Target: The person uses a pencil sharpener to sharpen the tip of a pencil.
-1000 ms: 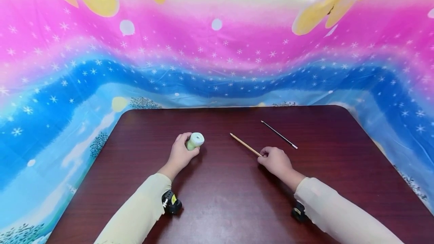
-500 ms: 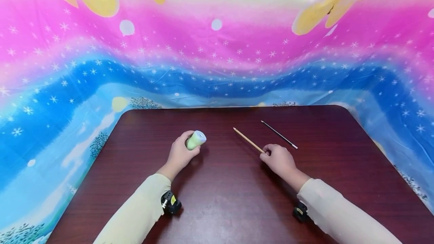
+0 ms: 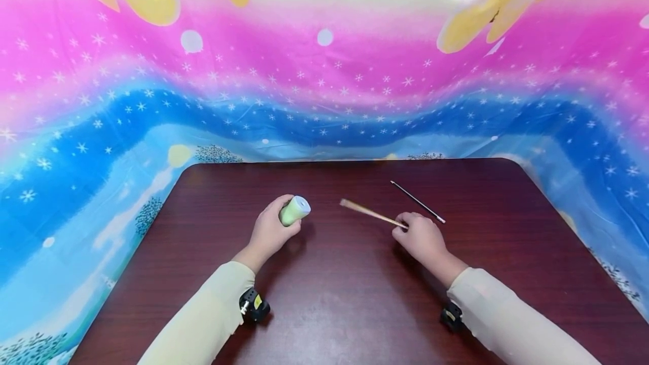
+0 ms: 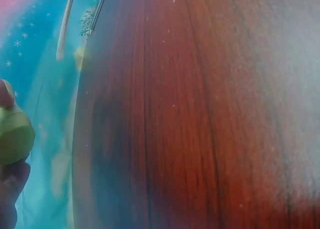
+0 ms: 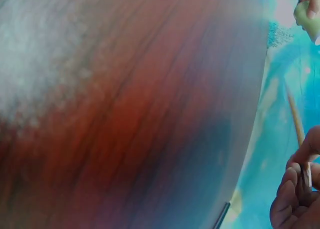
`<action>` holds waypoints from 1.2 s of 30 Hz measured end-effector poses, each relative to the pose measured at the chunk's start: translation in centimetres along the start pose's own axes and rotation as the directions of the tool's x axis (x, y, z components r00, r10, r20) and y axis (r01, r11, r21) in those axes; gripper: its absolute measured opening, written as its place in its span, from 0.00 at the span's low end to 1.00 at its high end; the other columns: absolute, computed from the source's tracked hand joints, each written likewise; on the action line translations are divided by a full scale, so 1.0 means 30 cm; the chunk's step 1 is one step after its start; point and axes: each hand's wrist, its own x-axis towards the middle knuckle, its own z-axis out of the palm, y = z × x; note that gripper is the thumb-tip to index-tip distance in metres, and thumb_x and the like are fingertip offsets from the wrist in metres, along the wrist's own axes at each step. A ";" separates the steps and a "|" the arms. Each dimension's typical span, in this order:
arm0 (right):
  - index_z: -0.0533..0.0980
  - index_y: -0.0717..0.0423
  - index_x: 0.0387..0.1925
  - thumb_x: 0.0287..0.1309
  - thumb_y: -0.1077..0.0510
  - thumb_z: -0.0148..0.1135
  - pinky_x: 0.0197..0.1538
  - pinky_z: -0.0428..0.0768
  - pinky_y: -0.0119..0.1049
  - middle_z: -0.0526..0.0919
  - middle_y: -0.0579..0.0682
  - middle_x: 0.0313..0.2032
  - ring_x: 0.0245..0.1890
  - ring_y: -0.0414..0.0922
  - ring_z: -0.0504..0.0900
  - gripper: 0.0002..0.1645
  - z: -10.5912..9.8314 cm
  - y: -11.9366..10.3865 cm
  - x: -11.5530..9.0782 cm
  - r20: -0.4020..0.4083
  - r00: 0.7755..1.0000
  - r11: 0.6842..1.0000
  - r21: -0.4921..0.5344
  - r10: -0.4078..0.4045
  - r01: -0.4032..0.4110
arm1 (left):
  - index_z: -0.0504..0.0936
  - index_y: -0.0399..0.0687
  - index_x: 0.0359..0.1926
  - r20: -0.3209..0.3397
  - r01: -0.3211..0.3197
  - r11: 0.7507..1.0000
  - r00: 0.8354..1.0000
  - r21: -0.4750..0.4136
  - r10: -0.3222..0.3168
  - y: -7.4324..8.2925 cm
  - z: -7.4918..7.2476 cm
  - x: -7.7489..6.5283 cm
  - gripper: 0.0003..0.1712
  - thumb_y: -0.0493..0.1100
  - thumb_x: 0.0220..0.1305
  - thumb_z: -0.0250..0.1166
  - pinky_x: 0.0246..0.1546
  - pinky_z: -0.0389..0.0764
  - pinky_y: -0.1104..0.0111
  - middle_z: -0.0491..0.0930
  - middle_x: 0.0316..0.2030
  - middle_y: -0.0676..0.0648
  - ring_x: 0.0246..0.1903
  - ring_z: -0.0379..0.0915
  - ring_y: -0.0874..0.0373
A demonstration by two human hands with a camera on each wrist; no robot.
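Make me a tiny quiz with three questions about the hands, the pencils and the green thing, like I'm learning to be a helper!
1. Pick one: what is the left hand holding?
A) a spoon
B) a pale green cylinder
C) a red ball

2. True or false: the dark pencil lies on the table, and neither hand grips it.

3. Fill in the blank: the light wooden pencil is held in the ____ hand.

Key:
1. B
2. True
3. right; the right hand pinches it near one end, and the other end points towards the left hand's side.
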 end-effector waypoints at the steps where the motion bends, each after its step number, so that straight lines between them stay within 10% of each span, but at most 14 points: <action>1: 0.82 0.60 0.36 0.49 0.62 0.61 0.24 0.70 0.38 0.81 0.52 0.30 0.20 0.43 0.72 0.11 -0.002 0.002 -0.001 -0.009 1.000 1.000 -0.008 -0.013 0.013 | 0.75 0.44 0.58 -0.006 -0.010 1.000 1.000 -0.007 0.010 0.000 0.000 0.000 0.32 0.40 0.49 0.72 0.47 0.74 0.54 0.79 0.52 0.42 0.46 0.74 0.47; 9: 0.84 0.61 0.41 0.57 0.60 0.67 0.39 0.79 0.50 0.85 0.57 0.39 0.38 0.53 0.84 0.11 -0.009 0.015 -0.007 -0.029 0.997 0.997 -0.017 -0.073 0.073 | 0.76 0.41 0.58 -0.035 -0.056 0.998 0.998 -0.039 0.054 -0.008 0.000 -0.004 0.32 0.37 0.49 0.73 0.50 0.74 0.53 0.79 0.52 0.40 0.48 0.75 0.45; 36: 0.84 0.55 0.47 0.57 0.58 0.66 0.41 0.79 0.54 0.86 0.57 0.44 0.46 0.57 0.82 0.15 -0.017 0.051 -0.006 -0.034 0.995 0.995 -0.020 -0.093 0.093 | 0.80 0.44 0.56 -0.006 -0.160 0.987 0.987 0.011 0.160 0.007 -0.016 -0.016 0.29 0.35 0.50 0.75 0.47 0.78 0.53 0.80 0.49 0.42 0.47 0.77 0.48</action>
